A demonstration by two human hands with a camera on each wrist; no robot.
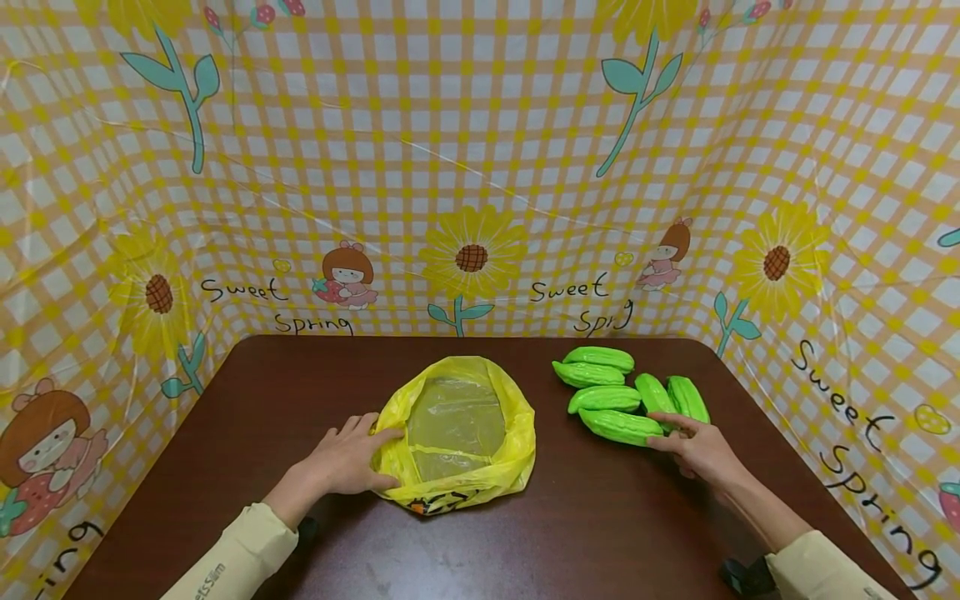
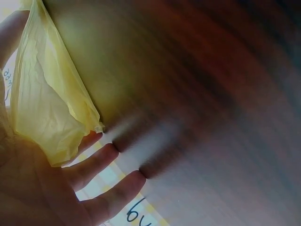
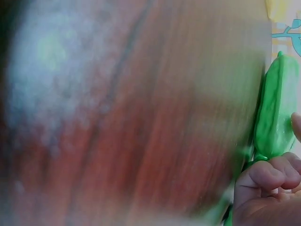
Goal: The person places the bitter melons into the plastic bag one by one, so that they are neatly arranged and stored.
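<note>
A yellow plastic bag (image 1: 517, 467) stands on the table with its mouth spread wide. My left hand (image 1: 341, 457) is at the bag's left side, fingers apart; in the left wrist view the yellow film (image 2: 44, 108) lies between thumb and fingers, and the fingertips (image 2: 137, 178) reach the tabletop. Several bright green bitter melons lie to the right. At the front one (image 1: 618, 427), my right hand (image 1: 701, 450) pinches the right end between thumb and forefinger. The right wrist view has a bitter melon (image 3: 275, 108) beside the thumb, above curled fingers (image 3: 268, 179).
The dark brown table (image 1: 292, 383) is backed by a checked cloth (image 1: 480, 150) with sunflowers, which also covers both sides. Two more bitter melons (image 1: 686, 400) slant behind the right hand; others (image 1: 598, 360) lie farther back. A dark object (image 1: 746, 575) sits below the right wrist.
</note>
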